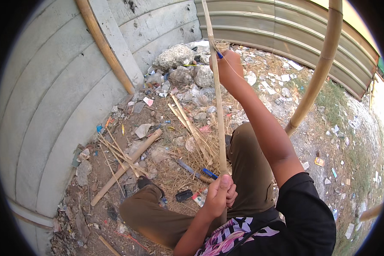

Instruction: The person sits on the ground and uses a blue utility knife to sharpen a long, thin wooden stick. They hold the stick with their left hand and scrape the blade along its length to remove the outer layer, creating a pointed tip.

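Note:
A long, pale bamboo strip (219, 115) stands upright in front of me, running past the top of the view. Low on the strip, my left hand (219, 194) is closed around it near my lap. My right hand (229, 68) reaches far up along the strip, closed on a small blue-handled knife (219, 54) held against its edge; the fingers hide most of the knife. A thin sliver (232, 68) curls off the strip beside that hand. On the ground near my left hand lie a blue-handled tool (210, 173) and a curved blade (191, 170).
Split bamboo pieces (191, 128) lie ahead, and a bamboo pole (126, 167) rests to the left with thin strips. A thick upright bamboo pole (318, 72) stands at my right. Rocks (175, 57) and litter lie before a concrete wall (64, 98) and a metal fence (260, 21).

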### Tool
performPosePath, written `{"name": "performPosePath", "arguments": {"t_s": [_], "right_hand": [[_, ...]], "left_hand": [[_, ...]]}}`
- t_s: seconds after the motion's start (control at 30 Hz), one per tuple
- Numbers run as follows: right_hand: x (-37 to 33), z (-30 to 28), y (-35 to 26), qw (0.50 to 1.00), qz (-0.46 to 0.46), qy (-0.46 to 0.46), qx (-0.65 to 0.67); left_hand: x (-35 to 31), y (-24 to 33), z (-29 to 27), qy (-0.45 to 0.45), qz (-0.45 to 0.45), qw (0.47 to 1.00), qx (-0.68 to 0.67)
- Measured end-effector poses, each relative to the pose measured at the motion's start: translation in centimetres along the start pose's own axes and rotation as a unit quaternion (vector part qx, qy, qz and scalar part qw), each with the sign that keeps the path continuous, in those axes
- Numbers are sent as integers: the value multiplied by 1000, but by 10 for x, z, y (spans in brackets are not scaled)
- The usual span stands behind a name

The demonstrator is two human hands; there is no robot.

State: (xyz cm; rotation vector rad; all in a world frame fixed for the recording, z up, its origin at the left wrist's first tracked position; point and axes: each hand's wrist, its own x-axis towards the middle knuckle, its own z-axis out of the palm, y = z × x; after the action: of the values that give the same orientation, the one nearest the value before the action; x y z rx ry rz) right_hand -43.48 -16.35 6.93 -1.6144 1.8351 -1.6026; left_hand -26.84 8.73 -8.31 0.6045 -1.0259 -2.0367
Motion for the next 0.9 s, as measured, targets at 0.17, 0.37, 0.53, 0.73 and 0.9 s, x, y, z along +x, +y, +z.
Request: {"name": "performPosePath", "arguments": {"t_s": [0.17, 0.37, 0.53, 0.73, 0.9], "right_hand": [[-74, 30, 55, 981, -14, -107, 161], [-141, 33, 43, 910, 19, -260, 321], [-156, 25, 43, 751, 142, -403, 503], [-176, 43, 39, 723, 251, -498, 408], [-198, 64, 62, 768, 264, -471, 345]], "left_hand": [[-4, 19, -4, 22, 36, 999, 15], [-20, 99, -11, 81, 98, 991, 33], [-38, 126, -15, 116, 3, 992, 46], [-75, 65, -57, 130, -135, 982, 9], [-87, 12, -70, 93, -127, 987, -25]]}}
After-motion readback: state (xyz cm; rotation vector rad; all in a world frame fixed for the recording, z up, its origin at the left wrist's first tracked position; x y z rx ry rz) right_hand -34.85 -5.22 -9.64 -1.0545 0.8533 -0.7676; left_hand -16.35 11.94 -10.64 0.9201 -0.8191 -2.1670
